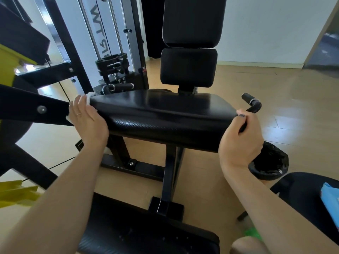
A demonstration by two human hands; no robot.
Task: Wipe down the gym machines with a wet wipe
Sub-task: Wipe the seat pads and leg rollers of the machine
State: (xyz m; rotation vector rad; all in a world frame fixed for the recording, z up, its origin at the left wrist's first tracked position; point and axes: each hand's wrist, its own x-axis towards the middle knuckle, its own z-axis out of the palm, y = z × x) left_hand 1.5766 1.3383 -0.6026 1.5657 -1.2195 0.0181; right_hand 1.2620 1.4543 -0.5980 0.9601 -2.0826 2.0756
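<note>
while the left hand (86, 116) lies flat with straight fingers on a white wet wipe (89, 97), pressing it against the left end of the black seat pad (161, 110), the right hand (242, 136) curls around the pad's right edge. only bits of the wipe show past the fingers. behind the seat stand two black back pads (189, 67).

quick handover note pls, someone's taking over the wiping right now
Left hand presses the white wet wipe flat against the left end of the black seat pad.
Right hand grips the side handle at the seat's right end.
Done: cannot tell from this view; seat top looks glossy.
Left: the rest of the seat, the backrest pads, handles, frame.
</note>
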